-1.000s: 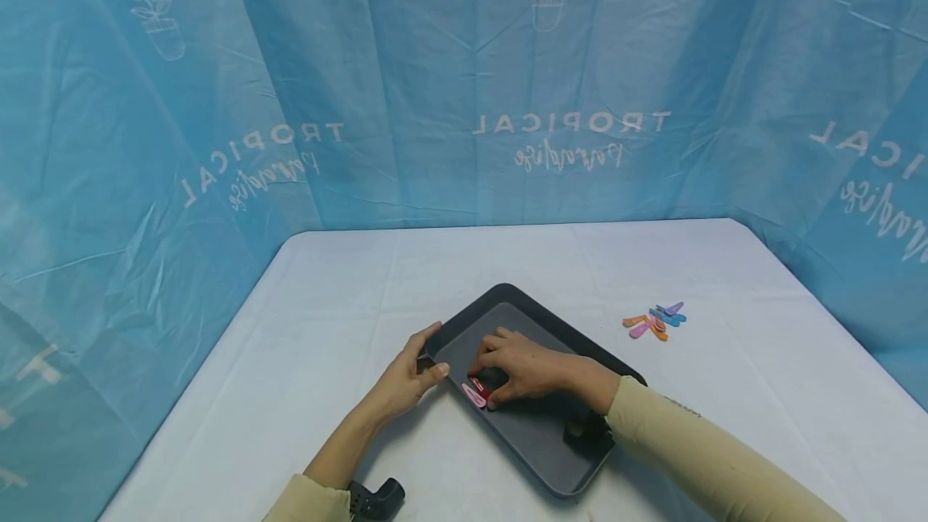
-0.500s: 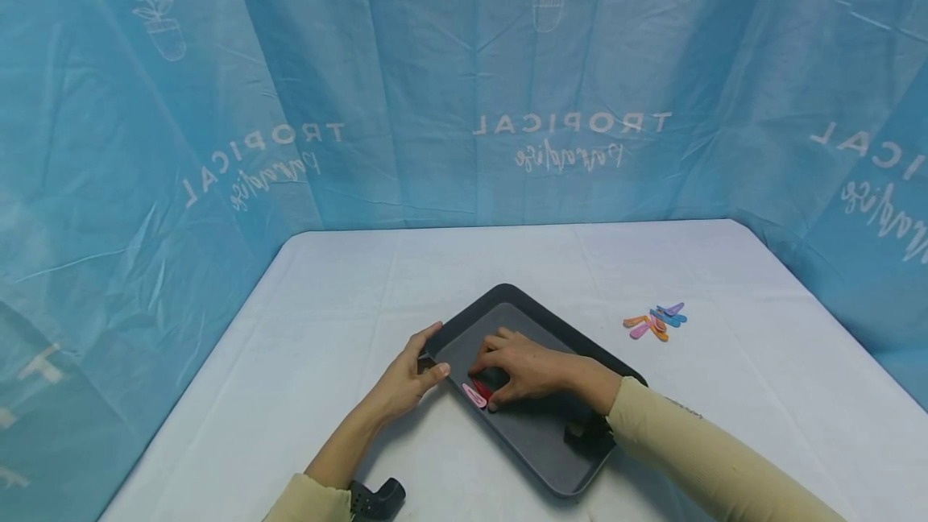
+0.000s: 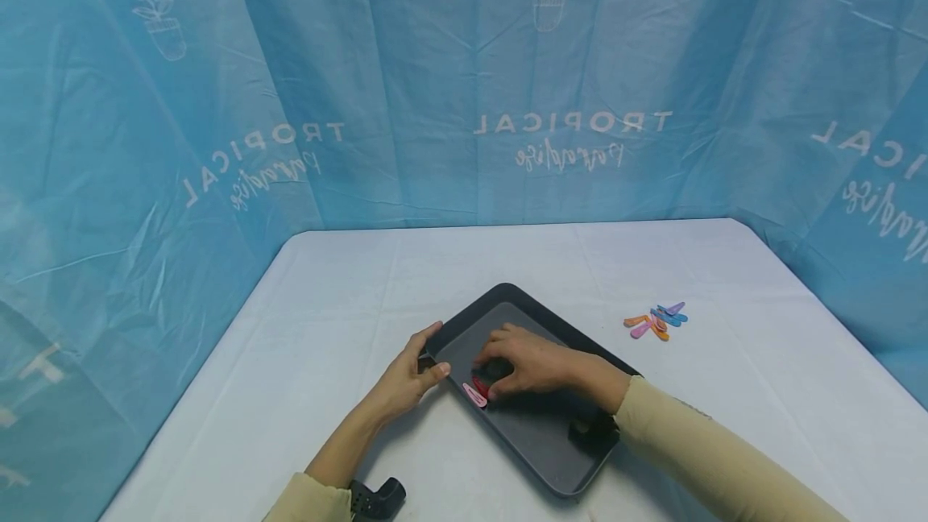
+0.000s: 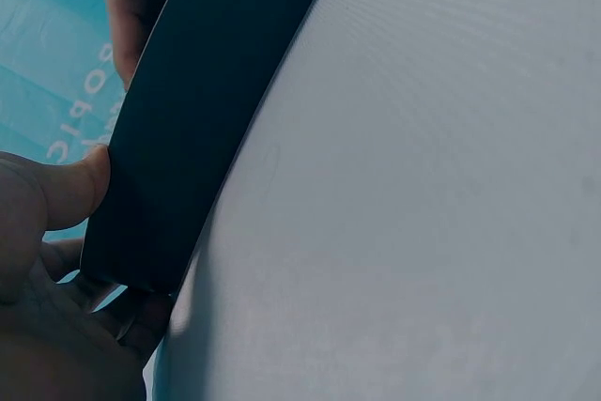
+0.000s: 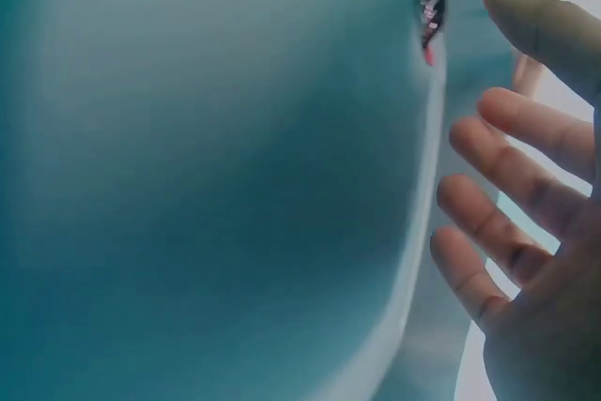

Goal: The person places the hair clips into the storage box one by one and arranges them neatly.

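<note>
A dark grey tray [image 3: 544,457] lies at an angle on the white table. My left hand [image 3: 406,381] grips its left corner, thumb at the rim; in the left wrist view the thumb [image 4: 80,190] presses the tray wall while other fingers reach beneath. Inside, against the left side, a pink snap hair clip [image 3: 474,395] lies beside a red hair clip [image 3: 479,385]. Just over the red one hovers my right hand [image 3: 529,361], thumb tip close to it. The right wrist view shows that hand's fingers [image 5: 512,171] spread with nothing between them, the clips off to one side.
A loose pile of orange, blue, pink and purple hair clips [image 3: 656,322] lies on the white table [image 3: 348,280], right of the tray. Black wrist devices show at the left wrist [image 3: 377,499] and the right wrist [image 3: 590,432]. Blue printed curtains [image 3: 464,63] surround the table.
My right hand has let go of the red clip, its fingers drawing back slightly up and to the right. The left hand and tray have stayed put.
</note>
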A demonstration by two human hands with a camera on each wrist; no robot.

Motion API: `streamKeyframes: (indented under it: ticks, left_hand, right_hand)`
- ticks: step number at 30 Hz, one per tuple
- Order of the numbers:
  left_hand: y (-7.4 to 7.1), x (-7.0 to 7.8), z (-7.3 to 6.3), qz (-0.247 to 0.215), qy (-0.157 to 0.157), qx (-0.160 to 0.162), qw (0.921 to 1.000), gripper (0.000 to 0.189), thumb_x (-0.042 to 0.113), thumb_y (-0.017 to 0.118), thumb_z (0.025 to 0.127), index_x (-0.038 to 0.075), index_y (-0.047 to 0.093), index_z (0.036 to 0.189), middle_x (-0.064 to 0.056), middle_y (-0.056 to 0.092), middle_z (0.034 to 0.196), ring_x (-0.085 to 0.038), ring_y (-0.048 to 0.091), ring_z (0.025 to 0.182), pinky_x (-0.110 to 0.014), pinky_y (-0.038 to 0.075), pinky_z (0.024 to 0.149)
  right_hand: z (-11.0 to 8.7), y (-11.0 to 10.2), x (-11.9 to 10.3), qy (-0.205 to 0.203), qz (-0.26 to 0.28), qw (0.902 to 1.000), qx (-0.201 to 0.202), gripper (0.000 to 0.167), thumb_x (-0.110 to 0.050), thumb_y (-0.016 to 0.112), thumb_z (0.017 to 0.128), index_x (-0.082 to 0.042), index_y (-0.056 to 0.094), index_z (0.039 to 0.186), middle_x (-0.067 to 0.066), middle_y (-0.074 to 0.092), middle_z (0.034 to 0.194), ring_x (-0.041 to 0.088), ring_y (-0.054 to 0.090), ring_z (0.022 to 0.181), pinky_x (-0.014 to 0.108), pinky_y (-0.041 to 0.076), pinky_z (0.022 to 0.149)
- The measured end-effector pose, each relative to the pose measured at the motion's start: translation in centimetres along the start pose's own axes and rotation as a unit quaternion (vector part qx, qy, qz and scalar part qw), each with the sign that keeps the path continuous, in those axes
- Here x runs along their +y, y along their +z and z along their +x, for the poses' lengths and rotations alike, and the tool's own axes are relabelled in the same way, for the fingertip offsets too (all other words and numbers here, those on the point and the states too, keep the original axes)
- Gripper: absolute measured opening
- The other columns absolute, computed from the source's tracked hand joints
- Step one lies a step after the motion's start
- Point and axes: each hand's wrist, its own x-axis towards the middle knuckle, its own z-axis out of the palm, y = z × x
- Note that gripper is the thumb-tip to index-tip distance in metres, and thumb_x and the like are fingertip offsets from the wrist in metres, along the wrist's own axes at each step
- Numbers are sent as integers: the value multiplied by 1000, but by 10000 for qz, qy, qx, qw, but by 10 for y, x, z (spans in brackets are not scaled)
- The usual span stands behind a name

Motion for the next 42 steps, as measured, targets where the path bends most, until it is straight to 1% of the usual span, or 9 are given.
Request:
streamKeyframes:
  ticks: [3,5,9,12,21,25,32,38,42]
  left_hand:
    - [0,0,0,21,-4,2,10000,69,18,60,92,19,24,150,-20,26,154,-34,52,123,-51,44,98]
    - [0,1,0,53,19,11,10000,69,18,61,92,19,24,150,-19,25,154,-36,44,130,-54,40,101]
    - [-1,0,0,55,68,15,10000,69,19,61,92,19,24,150,-17,21,156,-39,20,143,-59,30,107]
    - [-1,0,-1,16,50,-23,10000,70,20,61,92,20,23,151,-16,19,157,-39,17,144,-59,30,107]
    - [0,0,-1,40,69,-2,10000,69,18,61,92,20,24,150,-16,19,157,-39,19,143,-57,33,106]
    - [0,0,-1,39,86,7,10000,69,19,61,92,19,24,151,-16,19,157,-38,26,141,-53,37,104]
    - [0,-2,-1,59,83,30,9999,68,19,61,92,21,25,150,-16,20,156,-36,35,136,-46,40,98]
    - [0,-1,-2,64,45,43,10000,69,17,61,92,18,25,150,-17,22,156,-33,45,128,-39,41,91]
    - [0,-1,-2,54,68,50,9999,68,17,61,92,19,25,150,-17,21,156,-33,43,129,-40,40,93]
  right_hand:
    - [-2,-5,0,58,5,9998,167,46,-37,73,81,-16,63,122,-4,59,115,14,49,111,36,46,92]
    - [-4,-9,-1,93,37,9995,285,46,-35,73,82,-15,63,122,-3,59,116,16,50,112,39,46,93]
    - [-8,-16,0,138,114,9986,503,46,-34,73,82,-13,64,122,0,60,118,20,51,113,44,44,98]
    - [-12,-20,2,177,139,9976,657,46,-36,72,82,-13,64,121,0,61,117,19,52,111,43,45,96]
    - [-26,-37,8,399,299,9931,1064,48,-37,73,81,-16,63,123,-2,61,117,15,50,109,38,47,89]
    - [-34,-47,11,444,366,9901,1278,49,-38,72,81,-17,61,124,-2,60,118,18,51,108,39,47,89]
    - [-50,-58,19,575,414,9821,1744,48,-38,72,81,-18,61,123,-2,60,118,17,51,110,43,46,90]
    - [-62,-63,30,639,377,9753,2079,46,-36,72,82,-15,62,122,1,61,116,19,51,107,45,46,89]
    - [-71,-66,36,801,318,9681,2351,46,-32,73,81,-14,62,121,3,62,115,21,51,107,47,46,88]
